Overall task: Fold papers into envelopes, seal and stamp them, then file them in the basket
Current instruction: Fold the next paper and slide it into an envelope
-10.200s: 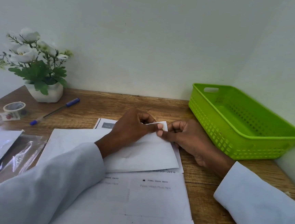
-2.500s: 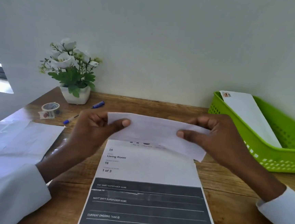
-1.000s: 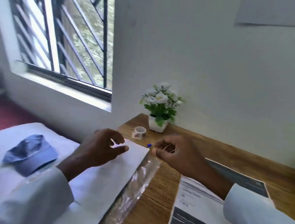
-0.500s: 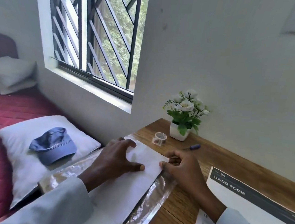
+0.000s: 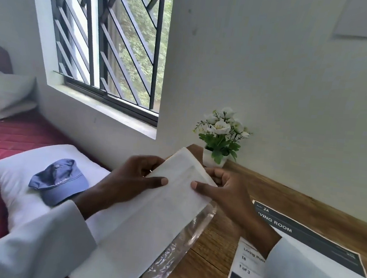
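Observation:
I hold a white envelope (image 5: pixel 174 195) lifted off the desk's left end, its far end tilted up toward the flower pot. My left hand (image 5: pixel 131 178) grips its left edge with the thumb on top. My right hand (image 5: pixel 220 189) grips its right edge, thumb on the face. Under it lies a clear plastic wrapper (image 5: pixel 182 240) with more white envelopes (image 5: pixel 110 254). A printed sheet (image 5: pixel 297 248) reading "LIVING ROOM" lies on the wooden desk (image 5: pixel 217 252) at the right. The green basket is out of view.
A white pot of artificial flowers (image 5: pixel 219 137) stands at the desk's back against the wall. Left of the desk is a bed with a white pillow (image 5: pixel 19 175) and a blue cap (image 5: pixel 60 181). A barred window (image 5: pixel 111 43) is above.
Both hands have lifted one envelope off the stack in the wrapper; half a second ago it lay flat under my fingers. My view has stayed turned left, away from the basket.

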`<state>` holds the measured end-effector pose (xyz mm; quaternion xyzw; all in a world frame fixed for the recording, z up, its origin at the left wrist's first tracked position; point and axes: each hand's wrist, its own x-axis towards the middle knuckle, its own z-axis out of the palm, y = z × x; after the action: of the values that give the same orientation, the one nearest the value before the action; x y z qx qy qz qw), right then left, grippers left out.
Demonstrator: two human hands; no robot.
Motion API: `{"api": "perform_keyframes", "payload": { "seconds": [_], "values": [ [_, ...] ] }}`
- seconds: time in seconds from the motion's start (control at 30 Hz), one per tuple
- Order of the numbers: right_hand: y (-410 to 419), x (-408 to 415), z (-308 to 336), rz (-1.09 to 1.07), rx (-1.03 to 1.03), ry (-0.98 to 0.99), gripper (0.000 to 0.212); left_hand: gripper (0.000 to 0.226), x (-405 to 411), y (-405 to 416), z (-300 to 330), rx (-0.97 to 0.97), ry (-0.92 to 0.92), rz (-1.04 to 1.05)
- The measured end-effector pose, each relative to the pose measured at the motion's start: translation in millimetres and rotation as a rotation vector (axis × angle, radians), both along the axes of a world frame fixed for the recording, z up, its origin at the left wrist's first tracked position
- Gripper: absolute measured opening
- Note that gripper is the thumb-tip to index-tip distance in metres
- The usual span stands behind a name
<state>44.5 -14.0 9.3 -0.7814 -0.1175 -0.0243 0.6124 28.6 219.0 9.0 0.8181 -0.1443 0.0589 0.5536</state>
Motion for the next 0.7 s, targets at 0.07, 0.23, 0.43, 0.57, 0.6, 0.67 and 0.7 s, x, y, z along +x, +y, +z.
{"api": "perform_keyframes", "payload": {
  "seconds": [0.07,0.23,0.43,0.57,0.6,0.67,0.7],
  "values": [
    [-2.4,-3.6,11.7,0.016,0.038,-0.041,0.03,0.02,0.2,-0.8,11.5,-0.016,-0.003,-0.061],
    [-12.6,-6.6,35.1,-0.088,-0.014,-0.308,0.022,0.032,10.1,-8.9,42.4,0.073,-0.043,-0.164],
    [-48.5,-23.7,62.3,-0.18,-0.166,-0.488,0.013,0.012,23.5,-50.5,75.0,0.248,-0.156,-0.28],
    [-85.1,-39.5,66.3,-0.278,-0.106,-0.422,0.023,0.007,35.7,-93.6,84.0,0.294,-0.231,-0.388],
    [-93.3,-43.4,65.8,-0.312,-0.099,-0.412,0.026,0.008,37.8,-103.1,84.8,0.304,-0.25,-0.402],
    [-114.5,-53.1,64.3,-0.394,-0.108,-0.399,0.03,0.009,42.5,-127.8,86.0,0.317,-0.283,-0.449],
    [-125.6,-58.4,62.2,-0.432,-0.121,-0.388,0.03,0.01,43.8,-141.7,85.9,0.316,-0.287,-0.474]
  ]
}}
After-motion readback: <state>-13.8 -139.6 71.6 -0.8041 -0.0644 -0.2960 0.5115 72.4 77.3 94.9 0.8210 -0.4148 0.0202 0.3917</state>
